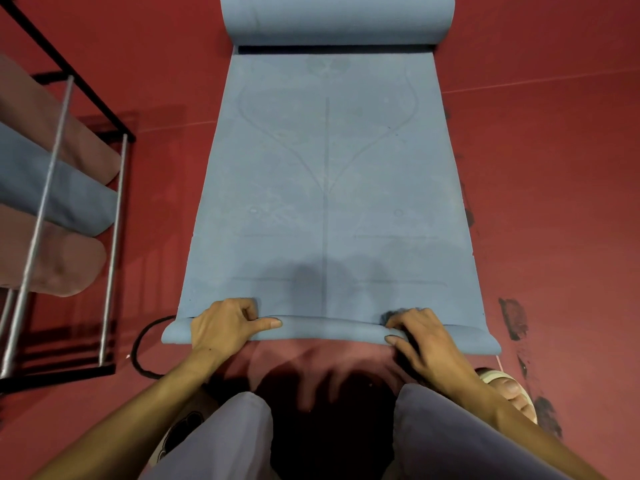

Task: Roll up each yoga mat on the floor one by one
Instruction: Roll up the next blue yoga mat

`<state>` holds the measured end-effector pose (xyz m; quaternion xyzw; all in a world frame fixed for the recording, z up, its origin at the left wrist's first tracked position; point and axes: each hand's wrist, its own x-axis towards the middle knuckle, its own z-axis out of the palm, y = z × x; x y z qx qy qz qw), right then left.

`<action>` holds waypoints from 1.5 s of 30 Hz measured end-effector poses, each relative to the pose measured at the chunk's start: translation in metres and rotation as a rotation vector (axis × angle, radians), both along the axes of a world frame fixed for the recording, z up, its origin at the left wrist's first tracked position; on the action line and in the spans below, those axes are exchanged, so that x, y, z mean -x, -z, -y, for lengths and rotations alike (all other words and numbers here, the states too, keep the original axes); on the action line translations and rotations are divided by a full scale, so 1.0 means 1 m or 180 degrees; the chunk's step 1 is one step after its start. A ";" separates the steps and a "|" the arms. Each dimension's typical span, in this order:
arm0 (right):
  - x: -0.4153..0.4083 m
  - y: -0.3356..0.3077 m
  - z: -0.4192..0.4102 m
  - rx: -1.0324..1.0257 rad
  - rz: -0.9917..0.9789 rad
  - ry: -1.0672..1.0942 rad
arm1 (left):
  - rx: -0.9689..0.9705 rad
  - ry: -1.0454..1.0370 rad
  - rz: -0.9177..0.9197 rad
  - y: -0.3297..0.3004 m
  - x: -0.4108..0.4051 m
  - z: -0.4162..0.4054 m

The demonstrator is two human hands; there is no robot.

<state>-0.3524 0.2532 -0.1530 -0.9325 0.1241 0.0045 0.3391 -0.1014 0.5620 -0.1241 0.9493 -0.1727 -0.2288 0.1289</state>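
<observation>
Both hands curled on near end of blue yoga mat (325,188), first turn started.
Mat lay lengthwise on red floor (554,168), far end in a thick roll; left hand (225,327) & right hand (426,344) gripped the small near roll; rack (69,188) w/ rolled mats at left.

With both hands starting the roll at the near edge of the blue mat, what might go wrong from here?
1. The left hand and right hand grip the first fold inboard of its corners, so the ends may lag and the roll may turn out loose or cone-shaped.
2. A rolled blue mat lies at the far end of the flat blue mat; the roll would likely meet it there.
3. The rack stands close on the left; a skewed roll could drift toward it.
</observation>
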 end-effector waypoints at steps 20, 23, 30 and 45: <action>-0.021 0.004 0.001 0.1320 0.0073 0.0284 | 0.0586 0.1450 0.1697 0.030 -0.001 -0.006; -0.018 0.001 -0.006 0.1579 0.0150 0.0272 | 0.0505 0.1629 0.2169 0.030 0.002 -0.006; -0.010 -0.001 -0.008 0.1634 0.0083 0.0400 | 0.0343 0.1927 0.2516 0.021 0.004 -0.017; -0.007 -0.008 0.011 0.1650 -0.0040 0.0315 | 0.0171 0.1844 0.1997 0.015 -0.004 -0.034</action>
